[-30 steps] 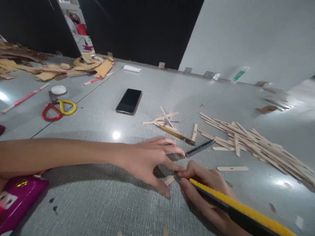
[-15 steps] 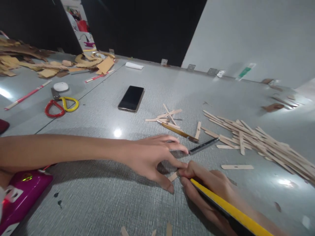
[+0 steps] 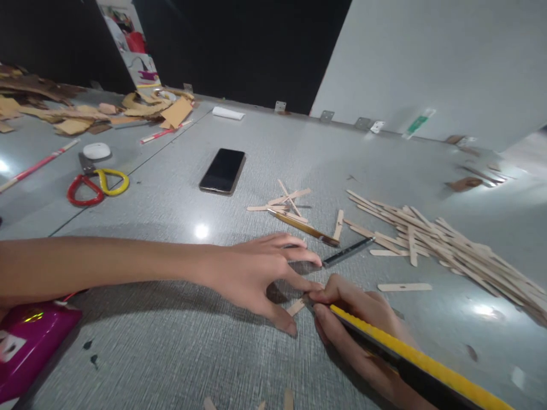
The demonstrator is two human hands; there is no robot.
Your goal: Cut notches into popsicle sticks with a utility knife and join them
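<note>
My left hand (image 3: pixel 256 273) reaches in from the left and presses a short piece of wooden craft stick (image 3: pixel 296 307) flat against the grey table, thumb and fingers pinched round it. My right hand (image 3: pixel 354 324) is closed round a yellow and black utility knife (image 3: pixel 405 364), whose tip meets the stick piece at my left fingertips. A dark pen (image 3: pixel 348 252) lies just beyond both hands.
A heap of craft sticks (image 3: pixel 444 245) spreads to the right, with a smaller cluster (image 3: pixel 286 205) and a pencil (image 3: pixel 301 226) ahead. A black phone (image 3: pixel 223 171), red and yellow scissors (image 3: pixel 96 185), cardboard scraps (image 3: pixel 85 111) and a magenta object (image 3: pixel 29 347) lie around.
Both hands stay on the stick piece and knife almost unmoved. Only the camera view has shifted slightly.
</note>
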